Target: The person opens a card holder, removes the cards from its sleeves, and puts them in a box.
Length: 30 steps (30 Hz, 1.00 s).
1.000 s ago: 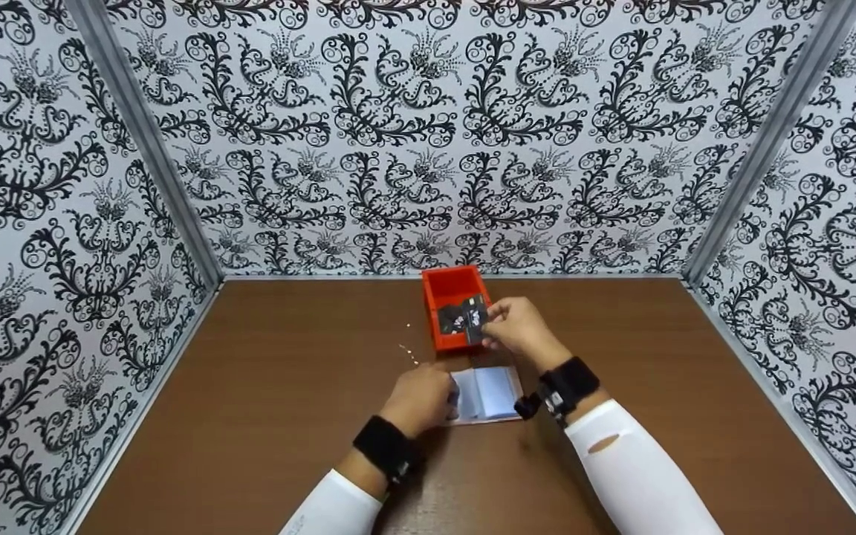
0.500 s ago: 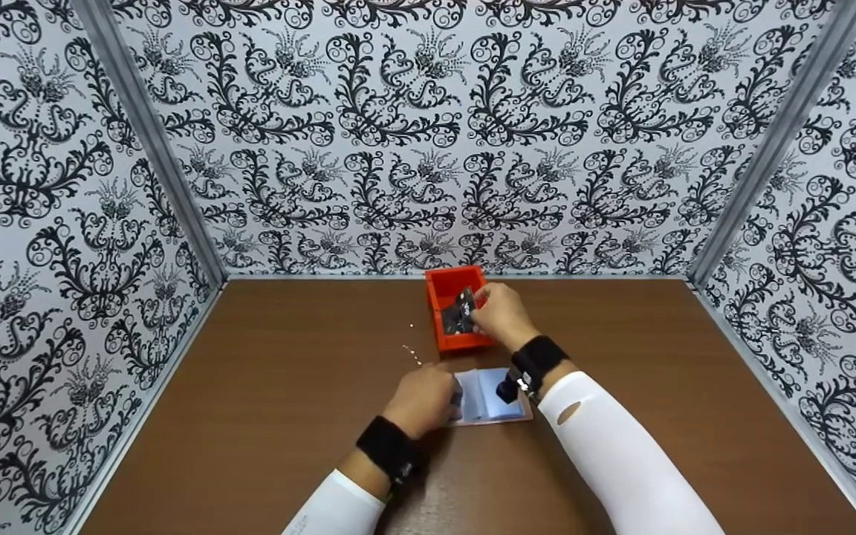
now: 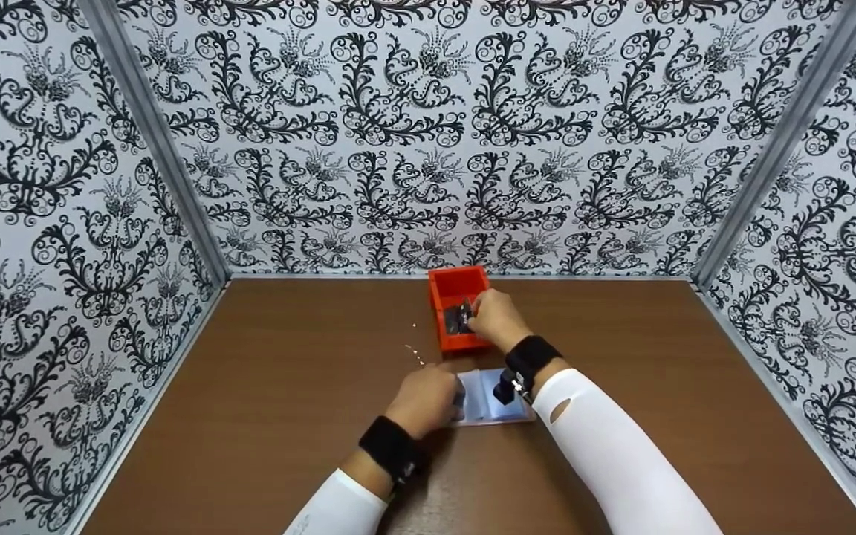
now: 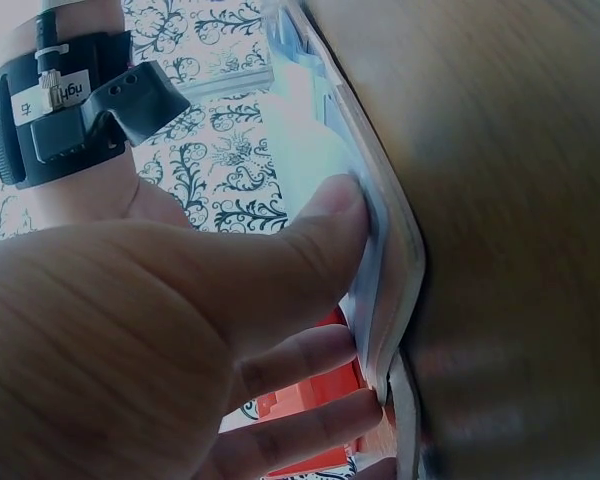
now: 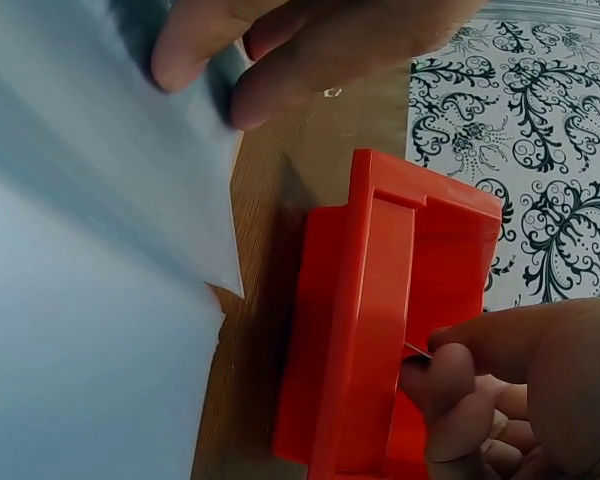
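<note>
An open card holder (image 3: 478,397) with clear plastic sleeves lies on the table. My left hand (image 3: 422,401) rests on its left side; in the left wrist view the thumb (image 4: 330,215) presses on a sleeve, with the other fingers at the edge. Two of its fingertips show on the plastic in the right wrist view. Beyond the holder, my right hand (image 3: 500,319) reaches into a red bin (image 3: 465,342). It pinches a dark bank card (image 3: 465,315), of which only a thin edge shows in the right wrist view. Another dark card (image 3: 451,321) lies in the bin.
The brown table (image 3: 287,371) meets a patterned back wall (image 3: 413,148), and the bin stands near it. Small light specks (image 3: 414,353) lie on the table left of the bin. Each wrist wears a black strap with a camera.
My right hand has moved left and lowered the card from over the bin's right rim down into the bin. The left hand stays on the card holder.
</note>
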Available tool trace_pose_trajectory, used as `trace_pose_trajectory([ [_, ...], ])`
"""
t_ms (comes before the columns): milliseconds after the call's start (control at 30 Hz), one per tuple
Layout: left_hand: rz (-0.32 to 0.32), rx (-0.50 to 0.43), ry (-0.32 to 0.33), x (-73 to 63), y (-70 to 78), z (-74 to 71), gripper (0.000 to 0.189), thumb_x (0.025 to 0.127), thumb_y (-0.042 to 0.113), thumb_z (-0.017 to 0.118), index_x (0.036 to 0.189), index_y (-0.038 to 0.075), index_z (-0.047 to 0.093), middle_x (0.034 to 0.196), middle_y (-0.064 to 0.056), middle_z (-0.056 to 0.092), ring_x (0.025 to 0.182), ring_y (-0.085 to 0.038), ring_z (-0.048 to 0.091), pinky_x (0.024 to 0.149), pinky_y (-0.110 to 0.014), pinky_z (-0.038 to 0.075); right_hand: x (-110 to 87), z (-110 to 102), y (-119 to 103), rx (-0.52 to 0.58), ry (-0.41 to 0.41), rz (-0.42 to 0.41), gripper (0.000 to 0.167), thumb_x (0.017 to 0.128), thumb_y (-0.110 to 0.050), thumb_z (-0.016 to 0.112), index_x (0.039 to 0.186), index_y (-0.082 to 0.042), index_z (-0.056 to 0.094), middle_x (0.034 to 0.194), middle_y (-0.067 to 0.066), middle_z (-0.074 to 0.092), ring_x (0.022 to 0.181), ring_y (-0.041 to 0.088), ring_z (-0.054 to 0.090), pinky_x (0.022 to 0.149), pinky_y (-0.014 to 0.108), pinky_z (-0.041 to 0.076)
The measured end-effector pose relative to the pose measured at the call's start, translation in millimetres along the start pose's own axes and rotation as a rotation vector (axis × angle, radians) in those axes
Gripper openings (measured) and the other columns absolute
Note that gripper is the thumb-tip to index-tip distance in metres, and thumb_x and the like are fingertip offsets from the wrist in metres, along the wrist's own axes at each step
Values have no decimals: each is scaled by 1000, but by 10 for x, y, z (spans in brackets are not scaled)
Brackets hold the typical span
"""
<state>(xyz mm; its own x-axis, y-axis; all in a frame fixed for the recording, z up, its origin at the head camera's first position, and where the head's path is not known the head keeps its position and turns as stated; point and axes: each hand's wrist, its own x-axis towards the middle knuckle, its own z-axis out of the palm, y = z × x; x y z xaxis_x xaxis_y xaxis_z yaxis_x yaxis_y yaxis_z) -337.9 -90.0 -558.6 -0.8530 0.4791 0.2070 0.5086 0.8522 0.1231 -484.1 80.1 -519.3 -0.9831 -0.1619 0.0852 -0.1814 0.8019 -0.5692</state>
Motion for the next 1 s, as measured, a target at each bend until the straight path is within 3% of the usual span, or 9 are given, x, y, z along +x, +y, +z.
trace_pose_trajectory([
  [133,-10,-7,-8,15,16,-11,19,82,29,99,79,23,82,95,1,73,86,-27,71,68,-42,59,-69,-40,14,-14,16,-23,4,87,-7,77,89,-4,79,97,14,78,85,27,70,78,40,62],
  [333,-30,25,-7,20,42,-10,18,81,30,99,82,21,84,100,-1,76,94,-27,73,74,-43,63,-322,-136,58,68,65,-54,6,89,-12,76,88,-8,81,93,9,80,85,25,71,83,40,62],
  [567,-30,38,10,-13,18,2,19,80,30,100,81,21,84,101,-2,77,95,-28,73,78,-44,64,-636,-208,244,256,-39,3,7,95,-11,77,92,-7,81,82,8,79,64,15,70,59,26,58],
  [833,-32,33,-8,-1,14,-5,19,82,29,98,82,19,83,98,-4,75,93,-29,72,77,-44,62,-881,-211,453,316,-142,37,15,100,-13,77,100,0,83,85,14,81,68,19,75,61,30,62],
  [1000,-39,33,-5,15,38,-5,20,83,30,98,83,18,83,100,-4,76,94,-29,72,78,-45,63,-955,-177,535,349,-227,1,16,99,-13,75,101,-1,85,82,12,82,68,18,76,63,29,62],
])
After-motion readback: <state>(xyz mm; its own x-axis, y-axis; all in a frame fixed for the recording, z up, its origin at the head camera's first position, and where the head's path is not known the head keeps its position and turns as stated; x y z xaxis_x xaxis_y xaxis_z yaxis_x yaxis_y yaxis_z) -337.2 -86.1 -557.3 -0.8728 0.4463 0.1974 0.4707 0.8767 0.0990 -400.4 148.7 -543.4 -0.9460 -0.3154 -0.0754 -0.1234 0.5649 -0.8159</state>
